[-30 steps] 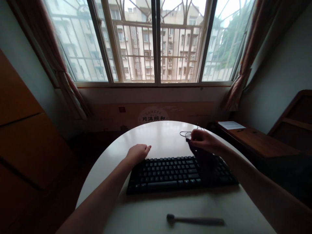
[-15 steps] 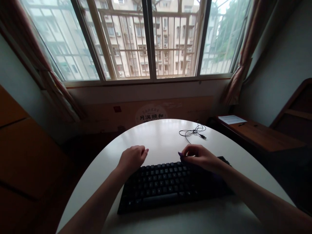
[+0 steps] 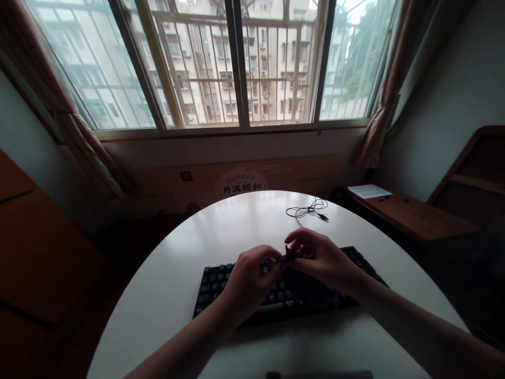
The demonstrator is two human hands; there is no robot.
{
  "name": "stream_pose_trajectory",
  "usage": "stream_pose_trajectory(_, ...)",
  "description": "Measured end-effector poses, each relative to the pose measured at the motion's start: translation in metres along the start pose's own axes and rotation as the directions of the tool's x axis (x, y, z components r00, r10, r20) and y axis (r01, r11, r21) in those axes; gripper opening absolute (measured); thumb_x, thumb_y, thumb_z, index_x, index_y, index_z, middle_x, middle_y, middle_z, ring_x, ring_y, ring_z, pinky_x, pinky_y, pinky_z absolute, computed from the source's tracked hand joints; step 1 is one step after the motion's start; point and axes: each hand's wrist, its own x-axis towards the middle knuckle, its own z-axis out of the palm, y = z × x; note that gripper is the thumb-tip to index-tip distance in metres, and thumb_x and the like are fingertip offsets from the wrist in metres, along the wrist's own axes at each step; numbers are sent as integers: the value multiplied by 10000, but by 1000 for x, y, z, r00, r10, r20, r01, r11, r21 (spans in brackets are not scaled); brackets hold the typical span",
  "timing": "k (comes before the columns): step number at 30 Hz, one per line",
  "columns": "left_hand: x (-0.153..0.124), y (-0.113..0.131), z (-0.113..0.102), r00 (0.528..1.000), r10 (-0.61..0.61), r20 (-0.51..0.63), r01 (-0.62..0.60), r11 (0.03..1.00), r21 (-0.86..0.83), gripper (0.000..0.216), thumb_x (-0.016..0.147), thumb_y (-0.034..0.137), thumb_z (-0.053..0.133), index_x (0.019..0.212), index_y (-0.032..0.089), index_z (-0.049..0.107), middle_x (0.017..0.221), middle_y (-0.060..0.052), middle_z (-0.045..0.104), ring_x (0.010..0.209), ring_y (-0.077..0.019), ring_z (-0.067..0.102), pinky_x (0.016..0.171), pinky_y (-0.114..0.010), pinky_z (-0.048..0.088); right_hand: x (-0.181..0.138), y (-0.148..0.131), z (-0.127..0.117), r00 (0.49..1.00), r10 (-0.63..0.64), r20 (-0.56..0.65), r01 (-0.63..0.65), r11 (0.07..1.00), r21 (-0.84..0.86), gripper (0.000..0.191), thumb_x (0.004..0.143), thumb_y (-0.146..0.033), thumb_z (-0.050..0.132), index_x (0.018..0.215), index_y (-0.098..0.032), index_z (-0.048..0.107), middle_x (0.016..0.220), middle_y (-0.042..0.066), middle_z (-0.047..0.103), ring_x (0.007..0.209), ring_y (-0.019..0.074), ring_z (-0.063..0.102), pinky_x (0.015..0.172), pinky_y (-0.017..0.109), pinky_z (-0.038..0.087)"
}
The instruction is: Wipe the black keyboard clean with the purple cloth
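Note:
A dark purple cloth [image 3: 311, 288] hangs above the black keyboard [image 3: 211, 284]. The fingertips of my right hand [image 3: 324, 257] pinch its upper edge. Close beside them, my left hand [image 3: 252, 273] is closed with thumb and forefinger on the same edge. Both hands are over the keyboard, and together with the cloth they hide many of its keys. A thin black USB cable [image 3: 305, 211] lies loosely coiled behind the keyboard.
The keyboard rests on a white round-edged table [image 3: 158, 279]. A dark object [image 3: 319, 375] shows at the bottom edge, mostly cut off. To the right, a low wooden table [image 3: 430, 213] holds paper sheets [image 3: 370, 191]. A barred window [image 3: 240, 79] is ahead.
My left hand has moved right from the keyboard's back left edge and taken hold of the purple cloth beside my right hand. A dark object has appeared at the bottom edge.

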Motion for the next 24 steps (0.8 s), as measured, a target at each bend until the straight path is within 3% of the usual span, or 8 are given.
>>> stream_pose_trajectory(4,-2,6,-3,999,-45,-4,45,997,-56,173,856,339,549,845,187,630,762,-17,638,621,-131,515,584,-238,400,2,-3,-7,992,84,98,-89,995,39,390,746,-355,755,1080,-182,656,783,8,631,693,124,581,609,228,465)
stream_pose_trajectory(7,-4,11,-2,999,-54,1,53,980,-194,224,880,385,503,805,187,576,691,4,560,634,-134,494,586,-238,395,1,-10,-9,974,161,157,-174,982,72,290,716,-350,771,908,-152,683,741,5,624,655,123,573,581,224,458)
stream_pose_trajectory(10,-4,13,-2,996,-86,10,83,926,-368,301,887,458,491,754,189,520,657,19,493,628,-131,478,572,-233,398,0,-16,-9,977,166,131,-178,980,86,271,701,-354,786,798,-146,642,684,-14,576,625,115,553,547,204,439)
stream_pose_trajectory(17,-3,13,-1,985,-153,86,174,782,-599,397,825,549,606,723,188,475,595,53,444,513,-81,451,459,-182,374,-4,-5,-10,990,111,92,-136,930,342,269,724,-305,791,902,-186,630,769,-17,575,694,106,557,602,185,443)
stream_pose_trajectory(24,1,6,0,962,-165,217,270,692,-670,386,776,528,682,861,194,507,573,63,549,371,-84,506,344,-184,411,-3,-11,-8,976,202,84,-217,853,474,337,695,-298,803,985,-182,677,883,32,659,764,136,613,651,210,495)
